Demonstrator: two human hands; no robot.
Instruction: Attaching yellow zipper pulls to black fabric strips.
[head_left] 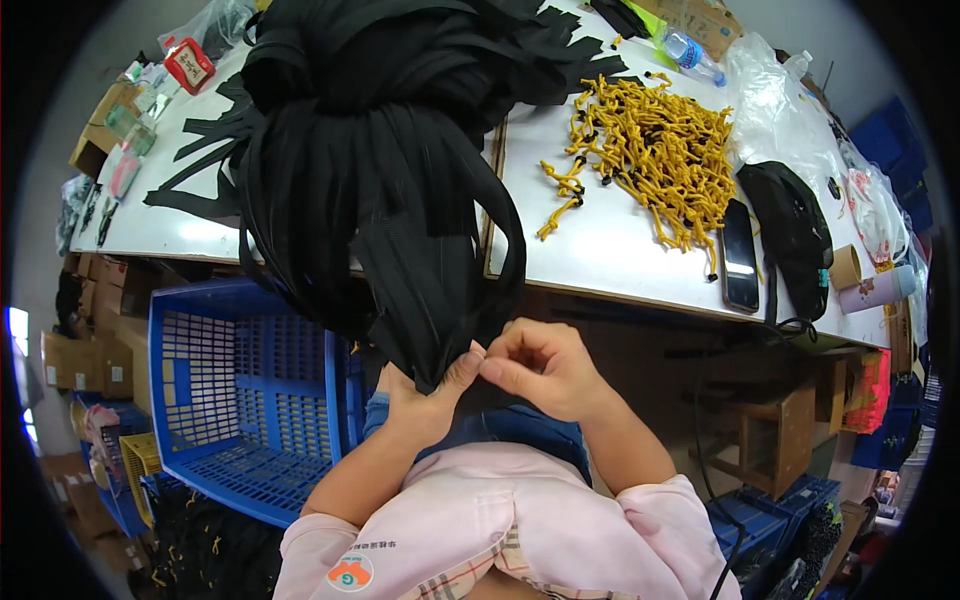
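Observation:
A large bundle of black zipper strips [395, 190] is heaped on the white table, and its near ends hang over the front edge toward me. My left hand [425, 408] is closed around the lower end of one hanging strip, thumb on top. Right beside it, my right hand [550, 370] has thumb and forefinger pinched together close to the left thumb. Whatever lies between those fingertips is too small to make out. To the right on the table lies a pile of yellow cord pulls [660, 150] with black ends, a few of them apart at its left.
A blue plastic crate [245, 440] stands below the table at left. On the table's right are a phone [739, 255], a black pouch [790, 230], clear plastic bags [775, 100] and a water bottle [692, 57]. A wooden stool [775, 435] stands underneath.

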